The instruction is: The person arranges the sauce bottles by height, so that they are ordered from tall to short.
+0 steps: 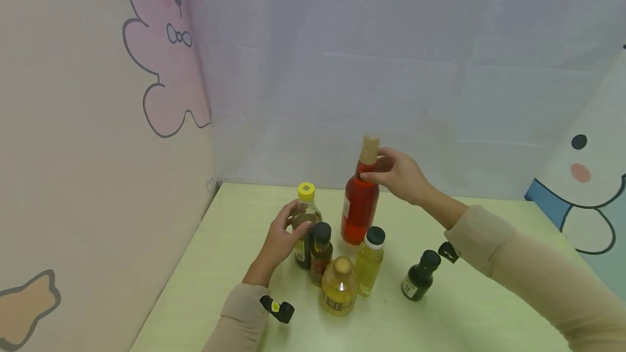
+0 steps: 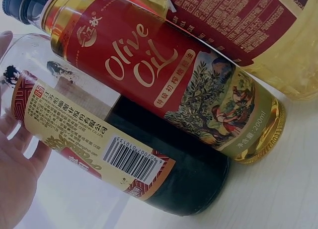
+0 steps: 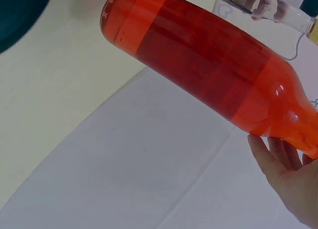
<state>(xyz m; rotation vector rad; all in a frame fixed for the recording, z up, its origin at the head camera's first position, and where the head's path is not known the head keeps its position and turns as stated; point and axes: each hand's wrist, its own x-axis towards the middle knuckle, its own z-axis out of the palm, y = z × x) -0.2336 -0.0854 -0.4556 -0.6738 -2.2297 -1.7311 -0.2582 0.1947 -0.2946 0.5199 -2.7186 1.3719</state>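
Labels first: the vinegar bottle reads "HENGSHUN VINEGAR INDUSTRY CO.,LTD" with 江苏恒顺醋业股份有限公司 and a barcode. Next to it is the oil bottle, red label with a big "Olive Oil", then 特级初榨橄榄油 and 净含量: 200ml at the bottom. The red bottle has a pale label facing left, but I can't read it from here.

The right hand has that red one by the neck, thumb and fingers pinching it. It's pretty much upright: long axis near vertical, cap up, leaning slightly right in the head view. It's at the back of the group, right of the vinegar and behind the green-capped bottle. Can't tell if its base touches the table.

The left hand is wrapped round the vinegar, which stands upright, yellow cap up. Round bottle is up front, small dark bottle off to the right.
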